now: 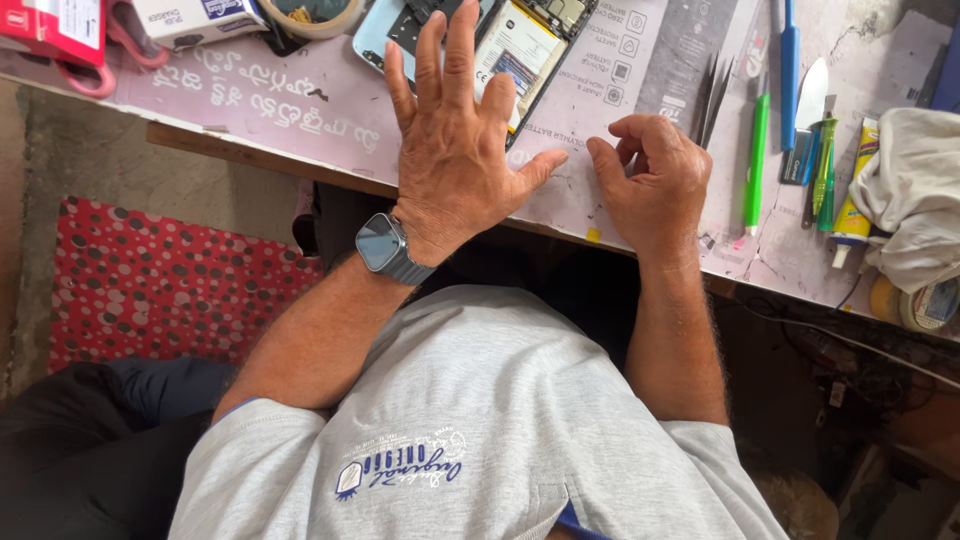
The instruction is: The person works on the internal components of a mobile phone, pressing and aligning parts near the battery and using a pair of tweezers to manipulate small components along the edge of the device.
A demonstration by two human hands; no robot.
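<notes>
Head view: left hand (455,150), fingers spread flat, grip holding nothing, hovers over the opened phone (490,35) lying back-off at the desk's (300,110) far side, while right hand (655,180) rests curled just beside it on the mat, grip loosely closed, with tweezers (712,95) and green tool (757,160) nearby.

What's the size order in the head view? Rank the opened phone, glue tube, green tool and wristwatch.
1. opened phone, partly covered.
2. glue tube and green tool: alike in length, tube thicker.
3. wristwatch, smallest though nearer the camera.
</notes>
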